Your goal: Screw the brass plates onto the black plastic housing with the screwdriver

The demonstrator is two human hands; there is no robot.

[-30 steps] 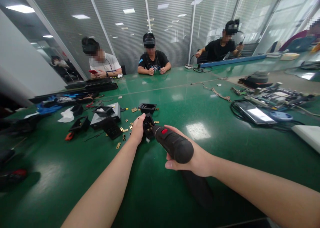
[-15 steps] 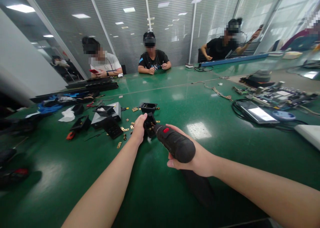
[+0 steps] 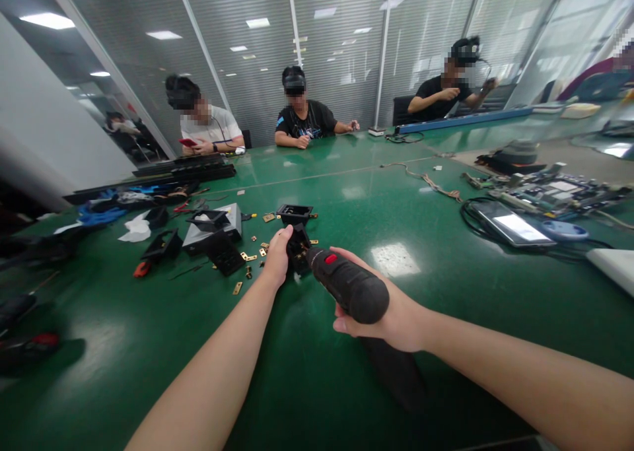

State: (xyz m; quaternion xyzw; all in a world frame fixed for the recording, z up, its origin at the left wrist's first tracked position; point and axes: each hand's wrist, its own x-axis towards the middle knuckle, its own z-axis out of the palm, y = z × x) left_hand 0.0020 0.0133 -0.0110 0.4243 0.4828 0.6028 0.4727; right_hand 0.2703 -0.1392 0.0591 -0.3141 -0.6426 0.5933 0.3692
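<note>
Both hands meet over the middle of the green table (image 3: 446, 266), a little ahead of the person. Wrapped round the fat dark body of an electric screwdriver (image 3: 347, 282), the right hand (image 3: 391, 319) is closed on it from below and behind, fingers curled under the grip, the thumb side lying along the top near the red switch (image 3: 330, 259). That tool slants up and to the left, its nose going into a small black housing (image 3: 298, 246) which stands on the table directly in front of it. Closed round the near left side of this housing, the left hand (image 3: 277, 259) steadies it, thumb up along its edge; how the other fingers lie behind it cannot be made out. So the housing sits between the two hands, touching the left and just beyond the right, with the tool bridging the gap. Each forearm reaches in from the bottom edge, the left nearly straight from the lower left, the right coming in low from the lower right with the wrist bent inward. Just behind the held piece lies a second black housing (image 3: 294, 212), and small brass parts (image 3: 246, 257) are scattered to its left.
</note>
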